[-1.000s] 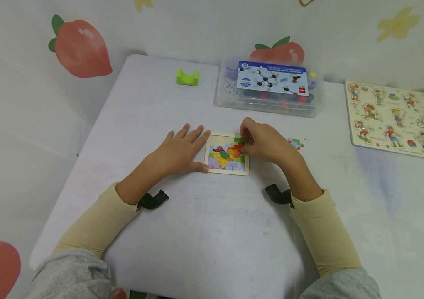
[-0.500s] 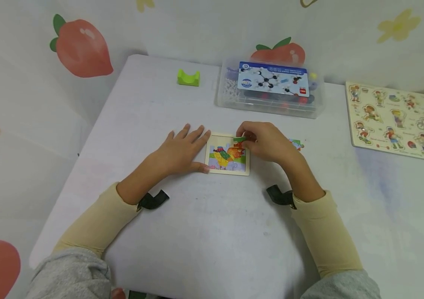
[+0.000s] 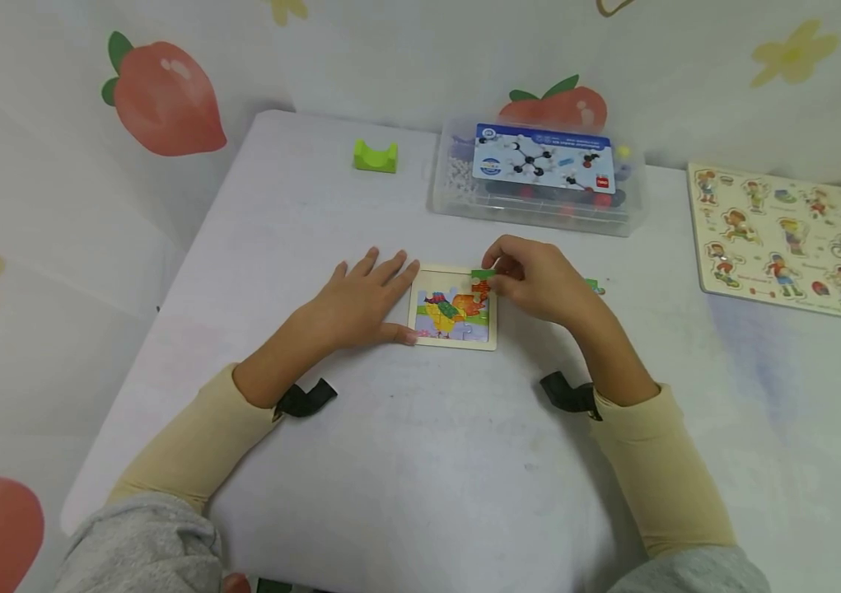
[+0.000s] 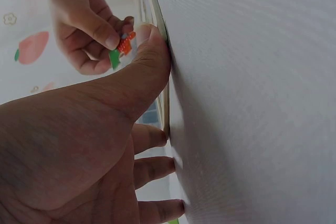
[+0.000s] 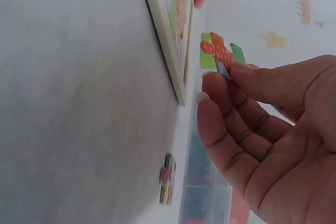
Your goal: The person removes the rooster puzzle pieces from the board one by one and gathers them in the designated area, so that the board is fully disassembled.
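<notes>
The right hand (image 3: 539, 282) pinches a piece (image 5: 218, 51), green and orange-red, between thumb and finger, the other fingers curled loosely below. It holds the piece over the far right corner of the frame (image 3: 457, 345); in the right wrist view the piece looks clear of it. The left hand (image 3: 353, 305) lies spread wide with its fingers straight, gripping nothing, its thumb tip touching the near left corner of the frame and its forefinger at the far left one.

Inside the frame, the laid pieces (image 3: 453, 323) fill the near part and join into what seems to be a bird. By my reading the work is past halfway: the far strip is bare wood, at least from the left corner towards the held piece, so that row looks like what is left. A loose piece (image 5: 167, 179) lies on the table (image 3: 405, 478) just beyond the right wrist (the arm partly hides it in the head view, so I cannot tell whether it is only one).

Farther out are a green block (image 3: 376, 158), a clear box (image 3: 509, 207) with a printed card (image 3: 544, 158) and, at right, a board (image 3: 768, 210) of figures.
</notes>
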Tool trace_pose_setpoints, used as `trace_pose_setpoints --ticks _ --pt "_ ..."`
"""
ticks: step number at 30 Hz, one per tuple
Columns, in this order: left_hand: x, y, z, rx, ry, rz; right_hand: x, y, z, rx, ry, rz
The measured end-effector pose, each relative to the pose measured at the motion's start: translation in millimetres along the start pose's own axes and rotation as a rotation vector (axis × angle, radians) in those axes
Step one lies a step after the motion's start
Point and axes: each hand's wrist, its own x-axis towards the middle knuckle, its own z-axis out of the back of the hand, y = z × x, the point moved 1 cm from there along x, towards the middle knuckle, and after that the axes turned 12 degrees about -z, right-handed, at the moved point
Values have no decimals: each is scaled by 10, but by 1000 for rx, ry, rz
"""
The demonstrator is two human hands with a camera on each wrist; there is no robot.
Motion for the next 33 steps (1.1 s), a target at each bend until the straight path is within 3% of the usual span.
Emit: trace_pose_setpoints --ticks 17,33 --pt "-11 -9 -5 -3 -15 -5 -188 -254 159 47 -51 -54" --pt "-7 -16 -14 -7 -8 2 -446 -613 418 75 -122 -185"
